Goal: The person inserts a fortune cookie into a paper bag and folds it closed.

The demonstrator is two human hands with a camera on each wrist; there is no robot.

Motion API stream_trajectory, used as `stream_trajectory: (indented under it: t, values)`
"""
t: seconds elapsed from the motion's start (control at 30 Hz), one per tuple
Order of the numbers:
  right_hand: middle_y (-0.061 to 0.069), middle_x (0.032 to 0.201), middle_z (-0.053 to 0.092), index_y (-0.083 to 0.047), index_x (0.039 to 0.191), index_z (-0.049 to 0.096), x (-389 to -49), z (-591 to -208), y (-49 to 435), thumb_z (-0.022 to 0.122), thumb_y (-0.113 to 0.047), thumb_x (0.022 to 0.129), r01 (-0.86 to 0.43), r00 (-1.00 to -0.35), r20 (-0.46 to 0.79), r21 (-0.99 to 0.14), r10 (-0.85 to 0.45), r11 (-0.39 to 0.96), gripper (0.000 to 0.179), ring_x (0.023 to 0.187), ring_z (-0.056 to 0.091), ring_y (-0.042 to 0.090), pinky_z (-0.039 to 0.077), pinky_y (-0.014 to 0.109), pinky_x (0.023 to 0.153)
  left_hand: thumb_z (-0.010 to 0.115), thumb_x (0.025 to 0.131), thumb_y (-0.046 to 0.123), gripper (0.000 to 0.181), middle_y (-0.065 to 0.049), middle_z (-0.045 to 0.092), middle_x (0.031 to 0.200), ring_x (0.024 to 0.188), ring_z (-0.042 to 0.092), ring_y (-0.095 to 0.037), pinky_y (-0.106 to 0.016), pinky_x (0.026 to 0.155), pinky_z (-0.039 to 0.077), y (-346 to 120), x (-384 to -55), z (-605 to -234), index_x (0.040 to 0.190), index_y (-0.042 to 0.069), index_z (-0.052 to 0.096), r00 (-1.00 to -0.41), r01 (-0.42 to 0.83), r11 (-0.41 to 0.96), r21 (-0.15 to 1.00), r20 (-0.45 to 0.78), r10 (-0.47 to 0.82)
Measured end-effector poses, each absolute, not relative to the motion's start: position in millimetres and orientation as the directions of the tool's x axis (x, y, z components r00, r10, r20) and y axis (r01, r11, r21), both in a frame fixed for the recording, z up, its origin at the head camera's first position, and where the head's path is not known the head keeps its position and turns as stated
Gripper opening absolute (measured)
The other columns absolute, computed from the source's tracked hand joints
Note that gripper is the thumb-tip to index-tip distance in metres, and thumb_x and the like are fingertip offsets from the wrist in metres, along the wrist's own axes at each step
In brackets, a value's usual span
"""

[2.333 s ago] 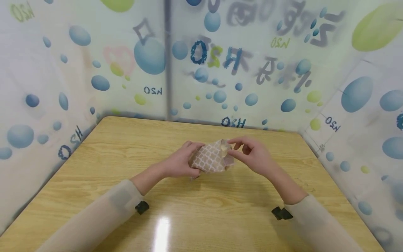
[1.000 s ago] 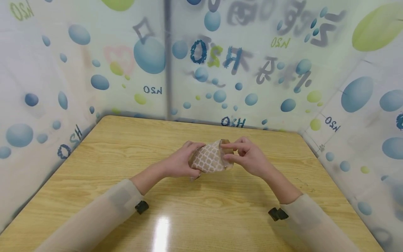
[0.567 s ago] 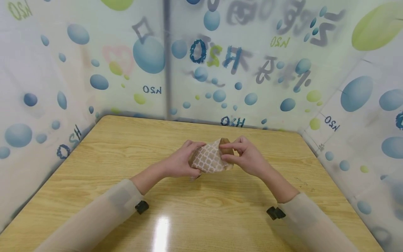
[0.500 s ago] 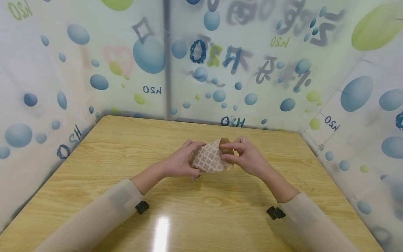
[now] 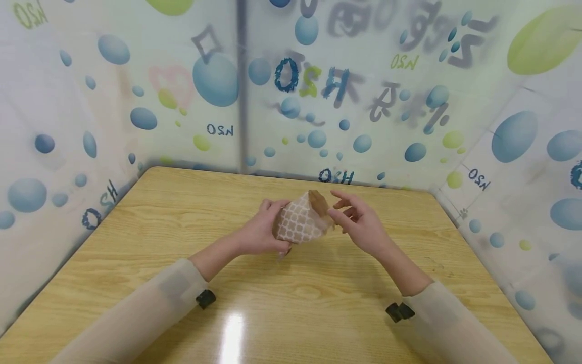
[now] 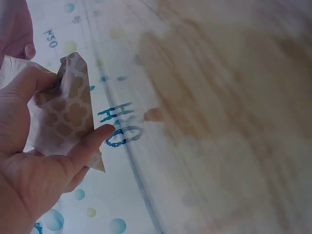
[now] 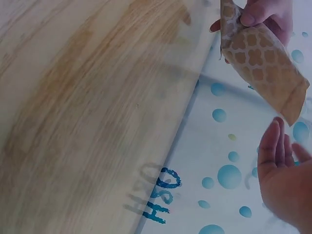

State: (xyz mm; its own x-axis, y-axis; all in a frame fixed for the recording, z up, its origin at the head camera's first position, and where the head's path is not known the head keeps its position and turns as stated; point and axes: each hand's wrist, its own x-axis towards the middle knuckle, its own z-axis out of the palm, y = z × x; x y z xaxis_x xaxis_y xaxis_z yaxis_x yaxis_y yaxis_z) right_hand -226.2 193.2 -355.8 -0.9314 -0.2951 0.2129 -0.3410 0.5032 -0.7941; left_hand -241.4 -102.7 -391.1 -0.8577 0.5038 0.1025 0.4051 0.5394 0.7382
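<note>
A small brown paper bag (image 5: 297, 222) with a white lattice pattern is held off the table by my left hand (image 5: 261, 233), thumb and fingers curled round its crumpled closed end. Its mouth gapes to the right, showing plain brown inside; whatever lies deeper is hidden. Just right of that mouth is my right hand (image 5: 364, 225), its fingers loosely bent and holding nothing I can see. In the right wrist view, the right fingertips are close to a corner of the bag (image 7: 263, 53); whether they touch it I cannot tell.
Beneath both hands spreads a light wooden table (image 5: 291, 298) with a glare spot near the front. Pale walls (image 5: 291, 141) printed with blue and green bubbles rise behind and at both sides. A black band (image 5: 206, 299) sits by each sleeve cuff.
Half a second ago my right fingers were at the bag's mouth rim; they have come away to the right. The bag's mouth has tilted up and gapes wider. The left hand keeps its grip.
</note>
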Motion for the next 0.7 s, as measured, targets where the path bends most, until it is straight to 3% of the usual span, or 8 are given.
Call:
stream_trajectory:
  t: [0.1,0.2,0.33,0.5,0.57,0.7]
  values:
    - [0.02,0.14,0.062,-0.012,0.165,0.045,-225.2,-358.6,191.6,0.072,-0.029,0.108,-0.294,-0.939,0.165,-0.841,-0.302,0.454,0.065,0.106,0.074,0.028,0.065,0.041,0.085,0.094,0.079,0.021,0.109,-0.02,0.038,0.147,0.131,0.05,-0.034,-0.056,0.118,0.049,-100.7,-240.7,-389.7,0.167,0.008,0.032,-0.872,0.38,0.534,0.755,0.101,0.479]
    - [0.021,0.139,0.062,-0.009,0.16,0.047,-223.7,-360.3,187.7,0.076,-0.028,0.105,-0.27,-0.935,0.127,-0.858,-0.33,0.437,0.065,0.105,0.074,0.025,0.065,0.047,0.089,0.098,0.078,0.023,0.106,-0.021,0.037,0.146,0.131,0.05,-0.034,-0.055,0.119,0.049,-96.2,-240.1,-389.8,0.161,0.004,0.034,-0.88,0.372,0.527,0.764,0.108,0.463]
    - [0.017,0.135,0.063,-0.009,0.15,0.052,-222.3,-361.8,182.9,0.08,-0.024,0.102,-0.275,-0.929,0.131,-0.87,-0.345,0.41,0.058,0.101,0.072,0.024,0.064,0.037,0.084,0.099,0.078,0.028,0.104,-0.022,0.035,0.147,0.131,0.048,-0.033,-0.054,0.117,0.048,-88.7,-239.7,-391.5,0.154,0.001,0.033,-0.885,0.378,0.525,0.763,0.13,0.448]
    - [0.014,0.13,0.068,-0.01,0.145,0.057,-222.7,-361.9,180.6,0.079,-0.021,0.103,-0.316,-0.925,0.175,-0.847,-0.336,0.428,0.048,0.1,0.071,0.035,0.062,0.029,0.078,0.099,0.081,0.035,0.105,-0.019,0.038,0.148,0.13,0.053,-0.032,-0.051,0.113,0.051,-84.3,-236.6,-390.8,0.153,0.002,0.03,-0.896,0.351,0.503,0.789,0.127,0.426]
    - [0.015,0.126,0.07,-0.01,0.143,0.059,-222.9,-361.1,181.2,0.077,-0.02,0.104,-0.338,-0.924,0.2,-0.825,-0.325,0.453,0.044,0.097,0.07,0.036,0.061,0.028,0.077,0.095,0.087,0.037,0.096,-0.017,0.043,0.147,0.131,0.055,-0.031,-0.052,0.114,0.051,-85.1,-236.0,-390.0,0.152,0.004,0.033,-0.893,0.346,0.473,0.81,0.129,0.432]
    - [0.016,0.12,0.072,-0.008,0.143,0.064,-222.9,-358.6,183.6,0.075,-0.017,0.106,-0.386,-0.915,0.255,-0.775,-0.312,0.5,0.039,0.09,0.068,0.025,0.059,0.027,0.074,0.082,0.1,0.039,0.068,-0.014,0.051,0.149,0.14,0.054,-0.034,-0.059,0.122,0.045,-89.2,-238.9,-389.8,0.149,0.007,0.047,-0.881,0.374,0.401,0.836,0.185,0.436]
